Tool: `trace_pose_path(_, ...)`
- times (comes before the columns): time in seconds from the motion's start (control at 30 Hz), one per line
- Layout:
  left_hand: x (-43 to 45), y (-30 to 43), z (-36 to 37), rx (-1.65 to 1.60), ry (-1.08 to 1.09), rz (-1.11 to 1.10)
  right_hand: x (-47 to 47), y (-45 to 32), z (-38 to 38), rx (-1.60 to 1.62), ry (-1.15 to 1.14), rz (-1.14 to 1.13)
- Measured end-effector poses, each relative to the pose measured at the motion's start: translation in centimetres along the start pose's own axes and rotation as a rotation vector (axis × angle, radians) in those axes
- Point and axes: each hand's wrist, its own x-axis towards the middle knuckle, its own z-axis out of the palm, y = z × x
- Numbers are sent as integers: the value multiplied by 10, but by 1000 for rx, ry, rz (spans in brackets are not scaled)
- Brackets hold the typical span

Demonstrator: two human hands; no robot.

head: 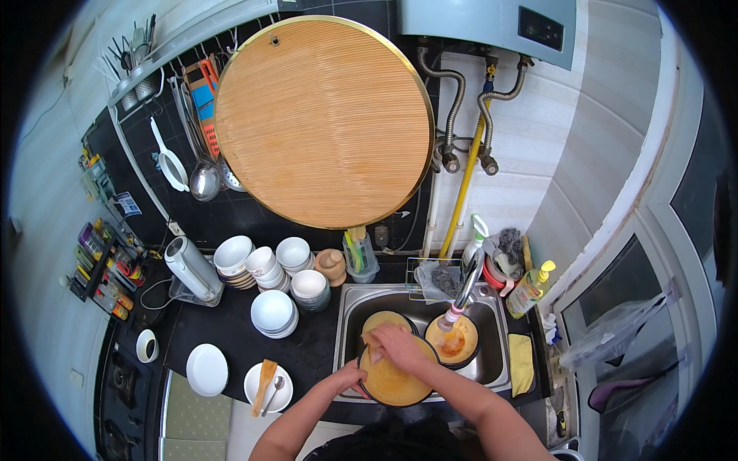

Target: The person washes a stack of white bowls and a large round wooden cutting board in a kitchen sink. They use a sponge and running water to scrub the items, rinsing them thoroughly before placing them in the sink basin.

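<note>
My left hand grips the dark rim of a yellow-lined bowl at its left side. The bowl is held tilted over the sink's front edge, its inside facing me. My right hand reaches over the bowl and presses a pale yellowish cloth or sponge against the inner wall. Behind it, a second yellow-lined bowl is partly hidden in the steel sink. A third bowl stands under the faucet, with orange-tinted liquid inside.
Stacked white bowls, an electric kettle and a wooden mortar line the counter on the left. A plate carries a wooden spatula and a spoon. A dish-soap bottle and a yellow cloth are right of the sink.
</note>
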Motion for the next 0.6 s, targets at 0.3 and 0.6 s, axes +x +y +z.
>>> trace_pose_path(0.3,15,-20,8,129,457,602,-37,20,34,318,46,1139)
trace_pose_path(0.6,10,-14,17,109,517,540,-54,10,54,222,-81,1131)
